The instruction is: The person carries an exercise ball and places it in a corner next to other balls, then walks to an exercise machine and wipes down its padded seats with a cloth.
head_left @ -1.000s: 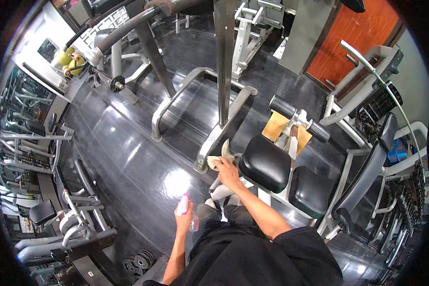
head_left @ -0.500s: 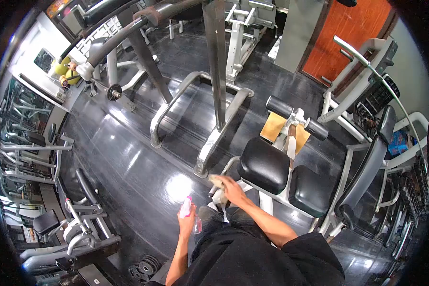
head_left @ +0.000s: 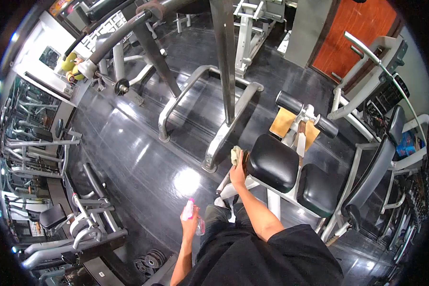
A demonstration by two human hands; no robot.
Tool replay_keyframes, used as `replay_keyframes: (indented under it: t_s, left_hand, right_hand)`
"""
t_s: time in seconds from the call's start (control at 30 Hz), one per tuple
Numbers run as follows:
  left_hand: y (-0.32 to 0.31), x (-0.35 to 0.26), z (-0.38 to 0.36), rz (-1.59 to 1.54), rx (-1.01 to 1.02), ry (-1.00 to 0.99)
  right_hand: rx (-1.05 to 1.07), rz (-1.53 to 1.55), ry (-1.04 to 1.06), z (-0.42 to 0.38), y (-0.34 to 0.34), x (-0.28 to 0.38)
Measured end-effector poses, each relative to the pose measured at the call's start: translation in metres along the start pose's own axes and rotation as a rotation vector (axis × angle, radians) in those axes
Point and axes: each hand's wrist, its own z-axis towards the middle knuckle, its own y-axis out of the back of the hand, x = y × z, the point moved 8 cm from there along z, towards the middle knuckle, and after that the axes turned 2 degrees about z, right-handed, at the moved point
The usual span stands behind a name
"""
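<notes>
A clear spray bottle with a pink and white head is held in my left hand, low in front of my body. My right hand grips a pale yellowish cloth beside the left edge of a black padded seat, over the metal bar at the machine's side. Whether the cloth touches the bar I cannot tell. A second black pad lies to the right of the first.
A steel frame with upright posts stands ahead. Roller pads are beyond the seat. Other machines stand at the lower left and right; weight plates lie on the floor.
My right hand has moved forward and slightly right with the cloth, from near my knees to the seat's edge. My left hand still holds the bottle, and the view has shifted slightly.
</notes>
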Motion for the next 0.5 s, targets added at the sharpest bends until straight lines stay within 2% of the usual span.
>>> replay_keyframes:
  t_s: [0.07, 0.1, 0.13, 0.2, 0.27, 0.5]
  left_hand:
    - [0.005, 0.001, -0.005, -0.032, -0.032, 0.023]
    - [0.005, 0.002, -0.006, -0.031, -0.032, 0.027]
    - [0.004, 0.004, -0.006, -0.048, -0.028, 0.043]
    - [0.001, 0.006, -0.007, -0.066, -0.014, 0.057]
    - [-0.005, 0.003, -0.006, -0.012, 0.007, 0.018]
    - [-0.046, -0.009, 0.014, 0.042, 0.182, 0.021]
  right_hand:
    - [0.115, 0.233, -0.353, -0.006, 0.003, -0.004]
    - [-0.141, 0.030, -0.085, -0.004, 0.017, 0.016]
    - [-0.141, 0.029, -0.087, -0.006, 0.017, 0.013]
    - [0.173, 0.162, -0.532, -0.022, -0.004, -0.018]
    - [-0.005, 0.110, -0.409, -0.034, -0.023, -0.049]
    - [0.374, 0.270, -0.637, -0.097, -0.035, -0.036]
